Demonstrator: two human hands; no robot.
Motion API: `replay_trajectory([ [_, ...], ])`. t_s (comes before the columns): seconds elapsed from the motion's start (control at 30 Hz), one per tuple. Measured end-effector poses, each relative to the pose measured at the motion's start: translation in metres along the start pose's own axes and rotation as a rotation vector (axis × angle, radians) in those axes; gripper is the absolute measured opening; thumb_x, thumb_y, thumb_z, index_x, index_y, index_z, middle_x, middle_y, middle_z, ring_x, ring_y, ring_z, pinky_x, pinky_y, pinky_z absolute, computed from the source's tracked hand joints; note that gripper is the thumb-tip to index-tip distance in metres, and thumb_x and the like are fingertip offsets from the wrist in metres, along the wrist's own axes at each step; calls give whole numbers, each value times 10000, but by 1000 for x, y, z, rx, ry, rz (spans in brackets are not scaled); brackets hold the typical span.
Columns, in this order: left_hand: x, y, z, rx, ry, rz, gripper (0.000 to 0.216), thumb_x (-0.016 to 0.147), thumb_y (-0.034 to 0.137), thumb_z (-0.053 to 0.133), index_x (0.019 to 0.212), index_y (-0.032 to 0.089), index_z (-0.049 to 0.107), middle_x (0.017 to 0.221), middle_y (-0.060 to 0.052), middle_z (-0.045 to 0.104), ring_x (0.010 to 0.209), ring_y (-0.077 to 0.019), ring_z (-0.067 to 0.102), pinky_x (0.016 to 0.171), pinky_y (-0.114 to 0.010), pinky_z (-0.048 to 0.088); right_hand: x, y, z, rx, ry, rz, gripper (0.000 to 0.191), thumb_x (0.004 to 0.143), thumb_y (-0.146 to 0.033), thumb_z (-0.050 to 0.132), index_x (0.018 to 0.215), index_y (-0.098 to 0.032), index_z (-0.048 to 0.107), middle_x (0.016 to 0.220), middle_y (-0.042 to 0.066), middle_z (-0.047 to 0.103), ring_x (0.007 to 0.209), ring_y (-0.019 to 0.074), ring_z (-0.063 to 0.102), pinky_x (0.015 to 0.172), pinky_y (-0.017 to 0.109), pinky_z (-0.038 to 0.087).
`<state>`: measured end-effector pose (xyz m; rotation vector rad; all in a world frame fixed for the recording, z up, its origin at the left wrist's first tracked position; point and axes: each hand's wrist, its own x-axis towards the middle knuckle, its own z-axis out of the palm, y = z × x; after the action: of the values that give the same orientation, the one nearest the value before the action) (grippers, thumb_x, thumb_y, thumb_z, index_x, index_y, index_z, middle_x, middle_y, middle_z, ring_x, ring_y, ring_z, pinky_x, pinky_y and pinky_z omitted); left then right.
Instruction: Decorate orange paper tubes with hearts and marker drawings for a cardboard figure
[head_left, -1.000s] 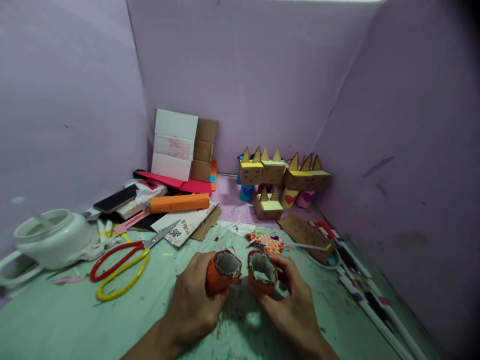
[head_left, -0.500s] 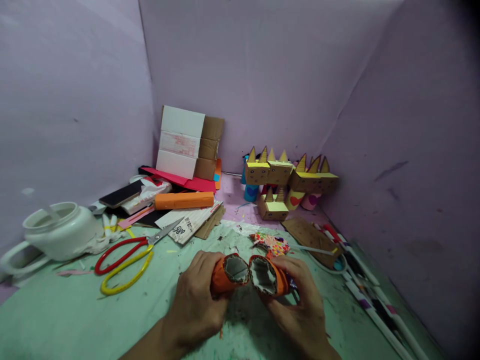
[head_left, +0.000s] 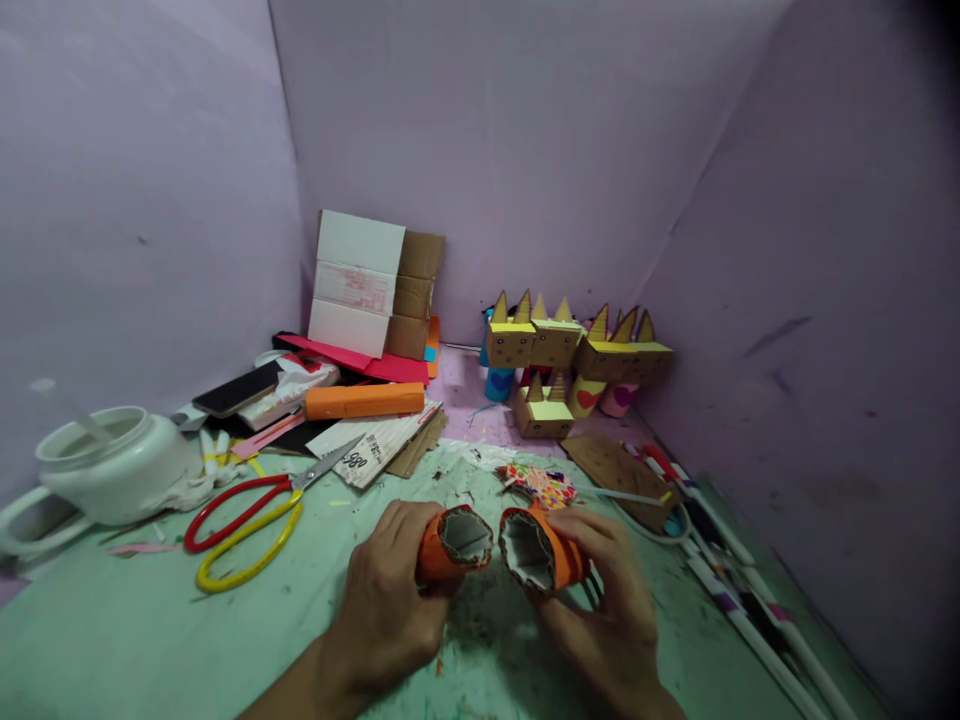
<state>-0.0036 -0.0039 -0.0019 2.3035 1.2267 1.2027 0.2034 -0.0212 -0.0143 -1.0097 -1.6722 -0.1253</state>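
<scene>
Far left, a white pot is standing on the green table; scissors are lying just beside it. Front centre, the left hand is curling snugly round a first orange tube. A narrow gap is separating its rim from a second orange tube, which the right hand is pinching between thumb and fingers, palm standing wider. Cannot tell whether either tube is touching the table. Risks, judged: hard squeezing denting the cardboard walls; the lighter-looking right pinch letting its tilted tube slip; rims snagging if knocked together.
</scene>
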Motion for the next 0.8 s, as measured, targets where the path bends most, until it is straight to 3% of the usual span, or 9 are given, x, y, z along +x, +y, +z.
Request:
replay_trajectory([
  [0.23,-1,0,0,-28,-23,31,384,670,24,557,1004,209,523,894,-49,611,820,-226,567,686,-350,476,3,-2,-4,-56,-43,-64,382,766,-67,606,1117,-205,551,1055,82,577,963,245,549,808,401,475],
  [0.47,2,0,-2,-110,-42,43,278,760,101,559,1009,217,518,894,-52,607,812,-217,568,688,-353,476,8,-2,-7,-183,6,-72,371,769,-78,605,1098,-243,551,1025,79,590,929,257,568,773,422,488],
  [0.63,3,1,-3,-92,-66,14,331,724,61,569,1012,217,521,905,-47,608,829,-217,567,712,-353,474,7,-2,-8,-98,45,-39,400,764,-83,633,1123,-235,539,1054,84,576,966,257,563,829,438,478],
  [0.8,2,2,-3,-113,-75,27,366,685,32,565,1001,211,527,905,-47,612,834,-219,564,712,-355,473,8,-1,-6,-65,-9,-107,417,759,-63,636,1132,-228,548,1072,86,579,998,253,557,852,428,485],
])
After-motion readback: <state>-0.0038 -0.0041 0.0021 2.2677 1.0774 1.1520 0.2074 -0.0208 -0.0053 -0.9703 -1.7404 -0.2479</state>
